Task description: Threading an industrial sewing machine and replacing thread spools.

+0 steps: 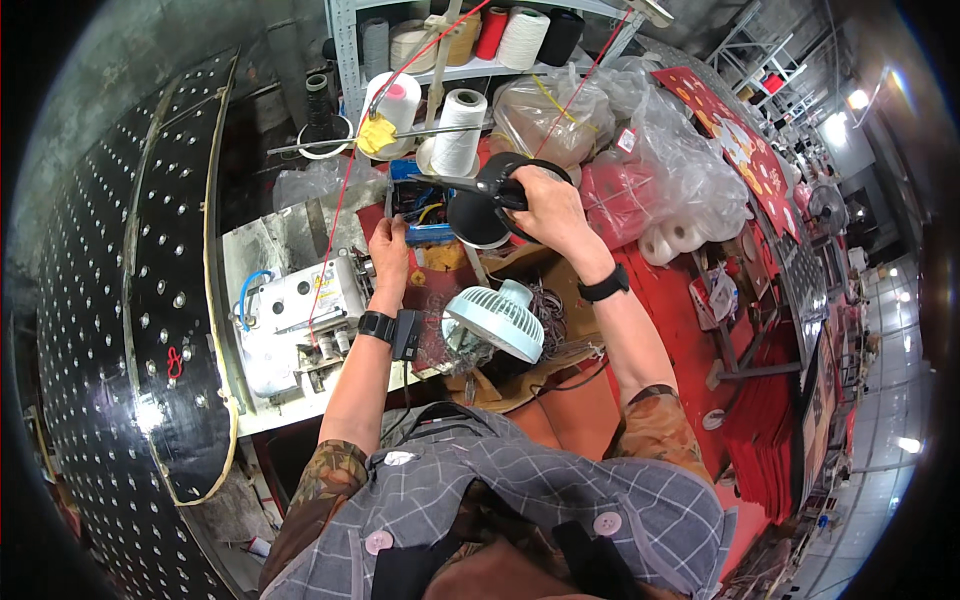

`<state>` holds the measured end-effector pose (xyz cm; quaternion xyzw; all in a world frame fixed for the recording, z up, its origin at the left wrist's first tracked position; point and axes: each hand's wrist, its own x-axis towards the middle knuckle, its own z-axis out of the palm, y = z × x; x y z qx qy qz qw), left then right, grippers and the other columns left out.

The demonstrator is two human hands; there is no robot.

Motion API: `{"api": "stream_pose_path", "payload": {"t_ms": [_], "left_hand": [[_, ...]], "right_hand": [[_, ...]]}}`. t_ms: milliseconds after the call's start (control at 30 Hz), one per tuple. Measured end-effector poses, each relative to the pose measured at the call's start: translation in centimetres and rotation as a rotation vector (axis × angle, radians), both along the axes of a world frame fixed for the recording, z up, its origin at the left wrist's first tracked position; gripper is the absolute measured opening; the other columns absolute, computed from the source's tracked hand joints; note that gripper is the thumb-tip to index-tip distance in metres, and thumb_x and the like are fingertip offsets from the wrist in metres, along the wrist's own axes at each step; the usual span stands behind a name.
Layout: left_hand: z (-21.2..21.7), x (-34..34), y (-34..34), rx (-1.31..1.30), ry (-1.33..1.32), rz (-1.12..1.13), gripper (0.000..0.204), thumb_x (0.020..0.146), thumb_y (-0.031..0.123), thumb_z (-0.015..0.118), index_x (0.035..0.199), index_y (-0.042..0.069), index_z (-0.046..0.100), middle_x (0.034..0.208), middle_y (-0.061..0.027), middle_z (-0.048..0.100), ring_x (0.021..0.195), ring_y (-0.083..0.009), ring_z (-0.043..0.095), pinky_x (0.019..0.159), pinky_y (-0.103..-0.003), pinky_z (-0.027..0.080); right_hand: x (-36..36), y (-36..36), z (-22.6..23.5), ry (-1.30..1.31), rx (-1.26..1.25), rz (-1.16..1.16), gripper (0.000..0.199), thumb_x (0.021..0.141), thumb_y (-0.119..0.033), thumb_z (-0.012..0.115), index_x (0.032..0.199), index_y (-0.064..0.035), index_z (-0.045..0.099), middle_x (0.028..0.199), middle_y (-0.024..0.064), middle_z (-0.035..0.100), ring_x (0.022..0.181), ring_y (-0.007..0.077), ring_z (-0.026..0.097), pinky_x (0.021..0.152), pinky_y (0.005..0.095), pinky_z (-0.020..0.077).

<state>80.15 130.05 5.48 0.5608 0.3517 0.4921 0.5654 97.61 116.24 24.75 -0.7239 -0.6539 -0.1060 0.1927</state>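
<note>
A black lamp head (487, 205) on a thin arm is gripped by the right hand (548, 207), whose fingers are closed around its upper rim; the lamp is held above the back of the bench (262, 250), just in front of a white thread cone (459, 131). The left hand (388, 250) is raised beside a blue box of wires (418, 205), with the fingers curled against its left edge; whether anything is pinched between them cannot be told. A black watch is worn on each wrist. A white sewing machine (295, 320) is set on the bench to the left of the left forearm, and a red thread (345, 180) is strung down to it from the shelf above. A small pale-green fan (497, 318) is seen between the two forearms, near the body. Clear plastic bags (655, 170) and white rolls (672, 238) are piled to the right of the lamp, and a black panel studded with rivets (120, 290) is stood at the far left.
</note>
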Motion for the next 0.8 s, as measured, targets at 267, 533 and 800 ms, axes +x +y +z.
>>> {"api": "stream_pose_path", "payload": {"t_ms": [267, 533, 800], "left_hand": [[0.1, -0.2, -0.3, -0.059, -0.004, 0.005, 0.032, 0.092, 0.028, 0.054, 0.074, 0.001, 0.056, 0.066, -0.0011, 0.053, 0.063, -0.0078, 0.042, 0.059, -0.026, 0.038], [0.4, 1.0, -1.4, -0.17, -0.091, -0.112, 0.027, 0.091, 0.025, 0.053, 0.078, 0.002, 0.058, 0.072, -0.0003, 0.056, 0.071, -0.0078, 0.046, 0.069, -0.024, 0.038], [1.2, 1.2, -1.7, -0.114, -0.031, -0.165, 0.027, 0.091, 0.026, 0.054, 0.079, 0.002, 0.058, 0.075, -0.0006, 0.057, 0.07, -0.0082, 0.047, 0.068, -0.025, 0.039]], "right_hand": [[-0.6, -6.4, 6.3, 0.04, 0.312, -0.036, 0.041, 0.06, -0.001, 0.065, 0.099, -0.0041, 0.054, 0.089, 0.0149, 0.059, 0.08, 0.0335, 0.06, 0.065, 0.0395, 0.0487], [-0.3, -16.7, 10.6, -0.21, 0.507, -0.441, 0.038, 0.063, 0.0, 0.067, 0.098, -0.0009, 0.054, 0.083, 0.014, 0.056, 0.069, 0.0311, 0.057, 0.061, 0.0355, 0.0465], [1.1, -26.2, 6.7, -0.262, 0.316, -0.733, 0.031, 0.071, -0.01, 0.07, 0.096, -0.0022, 0.054, 0.085, 0.0168, 0.057, 0.076, 0.0357, 0.059, 0.065, 0.0379, 0.0468]]}}
